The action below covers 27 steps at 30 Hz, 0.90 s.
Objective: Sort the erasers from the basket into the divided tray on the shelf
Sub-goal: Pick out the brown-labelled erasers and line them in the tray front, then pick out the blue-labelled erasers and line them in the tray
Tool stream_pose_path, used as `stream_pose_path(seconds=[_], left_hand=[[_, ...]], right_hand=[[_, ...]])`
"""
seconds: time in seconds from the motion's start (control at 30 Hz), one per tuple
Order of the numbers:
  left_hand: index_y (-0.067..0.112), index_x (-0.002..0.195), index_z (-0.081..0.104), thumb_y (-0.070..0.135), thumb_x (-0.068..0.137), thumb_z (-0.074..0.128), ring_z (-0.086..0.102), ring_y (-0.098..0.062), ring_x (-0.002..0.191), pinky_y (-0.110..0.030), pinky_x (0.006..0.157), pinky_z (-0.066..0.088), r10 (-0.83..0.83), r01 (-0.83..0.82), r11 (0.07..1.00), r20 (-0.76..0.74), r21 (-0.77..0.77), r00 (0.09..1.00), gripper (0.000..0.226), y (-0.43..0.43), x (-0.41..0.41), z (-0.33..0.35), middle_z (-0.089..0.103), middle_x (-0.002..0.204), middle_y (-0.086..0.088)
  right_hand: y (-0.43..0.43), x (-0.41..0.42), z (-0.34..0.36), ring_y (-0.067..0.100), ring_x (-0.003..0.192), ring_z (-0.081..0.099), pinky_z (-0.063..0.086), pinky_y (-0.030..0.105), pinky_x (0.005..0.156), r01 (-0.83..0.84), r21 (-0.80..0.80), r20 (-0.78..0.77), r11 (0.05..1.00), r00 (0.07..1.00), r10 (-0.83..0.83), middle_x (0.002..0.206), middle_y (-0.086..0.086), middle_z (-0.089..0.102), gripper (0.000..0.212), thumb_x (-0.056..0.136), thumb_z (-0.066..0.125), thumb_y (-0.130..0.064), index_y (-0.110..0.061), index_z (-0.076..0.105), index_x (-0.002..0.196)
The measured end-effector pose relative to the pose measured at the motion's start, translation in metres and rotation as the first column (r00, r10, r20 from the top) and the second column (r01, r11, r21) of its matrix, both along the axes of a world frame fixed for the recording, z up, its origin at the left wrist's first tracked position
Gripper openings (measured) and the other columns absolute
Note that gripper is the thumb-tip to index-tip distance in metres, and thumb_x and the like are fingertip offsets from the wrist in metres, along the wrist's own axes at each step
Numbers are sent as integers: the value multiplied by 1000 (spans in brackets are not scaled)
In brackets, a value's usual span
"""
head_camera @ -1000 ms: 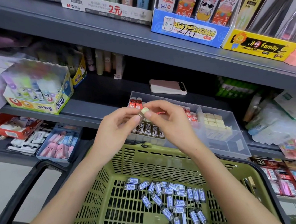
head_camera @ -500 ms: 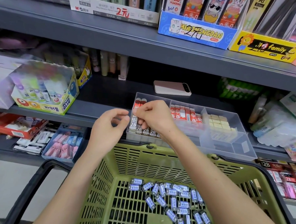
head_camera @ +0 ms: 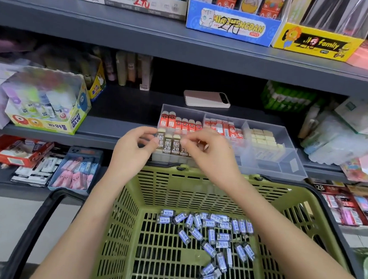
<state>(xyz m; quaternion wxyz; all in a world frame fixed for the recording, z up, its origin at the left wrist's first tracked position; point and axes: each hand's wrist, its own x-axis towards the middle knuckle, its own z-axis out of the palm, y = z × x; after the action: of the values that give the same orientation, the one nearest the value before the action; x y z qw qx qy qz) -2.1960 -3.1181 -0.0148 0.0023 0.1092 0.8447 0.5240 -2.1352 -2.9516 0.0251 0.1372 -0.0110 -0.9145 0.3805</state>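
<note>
The clear divided tray (head_camera: 291, 136) sits on the middle shelf. Its front left compartment holds a row of brown 2B erasers (head_camera: 171, 146), with red erasers (head_camera: 178, 122) behind them. The middle compartment holds red-and-white erasers (head_camera: 225, 128) and the right one cream erasers (head_camera: 265, 139). My left hand (head_camera: 130, 151) touches the leftmost 2B eraser with thumb and forefinger tips. My right hand (head_camera: 211, 152) rests its fingertips on the row's right end and hides the erasers there. The green basket (head_camera: 174, 184) below holds several blue-wrapped erasers (head_camera: 214, 234).
A pink phone (head_camera: 207, 99) lies on the shelf behind the tray. A glue-stick box (head_camera: 45, 123) stands to the left and plastic packets (head_camera: 335, 140) to the right. Boxes of stock fill the shelves above and below. The basket's black handle (head_camera: 33, 226) hangs at the left.
My right hand set an eraser into the front left compartment, then slid right along the row. My left hand moved up to the row's left end. The camera moved closer.
</note>
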Motion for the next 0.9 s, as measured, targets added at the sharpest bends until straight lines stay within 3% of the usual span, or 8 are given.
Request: stream_pose_path(seconds=[0.1,0.23,0.4,0.47,0.53,0.67,0.77,0.9], left_hand=[[19,115,62,20,90,60,56,0,84,-13,73,42,27,-27,1000,-39,-9,999,26,2,2,2,64,101,5],[9,104,63,12,87,60,57,-15,86,-34,77,47,198,-199,979,-421,42,885,17,8,22,11,61,95,-3],[4,85,66,11,82,52,49,-7,76,-10,76,35,-139,109,990,-658,-87,740,16,42,75,-7,58,80,4],[6,88,68,12,82,56,60,-17,80,-25,77,47,-444,304,893,-539,-332,716,15,54,88,-36,66,84,-2],[10,106,66,18,87,58,60,-25,98,-35,85,48,-654,474,702,-219,-532,724,22,62,95,-73,64,104,-5],[24,146,31,39,90,58,31,-26,135,-36,110,29,-653,545,334,228,-769,722,64,57,97,-150,32,148,-9],[30,151,10,48,83,64,17,-27,142,-40,114,19,-585,495,296,254,-817,770,89,45,95,-181,17,156,-8],[28,152,7,54,79,65,27,-24,133,-41,110,26,-640,439,309,157,-843,752,96,53,99,-193,29,148,-4]], right_hand=[[27,49,-17,5,69,50,39,15,63,7,-34,-1,999,1000,-7,75,-3,63,12,88,62,-24,-18,72,86],[72,99,-68,9,74,58,45,24,70,124,142,220,982,963,-153,83,-1,68,11,87,64,-22,-16,72,91],[133,134,-133,20,106,60,46,28,90,194,318,593,928,723,-355,120,4,63,40,86,65,-29,-13,59,122],[138,138,-154,22,112,57,46,33,97,123,341,642,932,694,-326,129,6,56,49,84,68,-30,-16,54,128],[134,137,-171,25,118,52,43,35,101,118,342,642,932,695,-323,136,7,46,57,82,69,-32,-19,48,133],[128,134,-197,26,129,38,38,37,102,206,381,589,901,697,-408,141,6,36,67,83,64,-45,-19,38,139],[125,133,-208,28,130,29,36,40,102,80,458,611,885,695,-379,139,7,35,79,78,63,-56,-24,29,142],[123,134,-215,31,127,37,40,41,102,86,286,690,954,673,-267,141,9,27,88,73,73,-50,-26,24,143]])
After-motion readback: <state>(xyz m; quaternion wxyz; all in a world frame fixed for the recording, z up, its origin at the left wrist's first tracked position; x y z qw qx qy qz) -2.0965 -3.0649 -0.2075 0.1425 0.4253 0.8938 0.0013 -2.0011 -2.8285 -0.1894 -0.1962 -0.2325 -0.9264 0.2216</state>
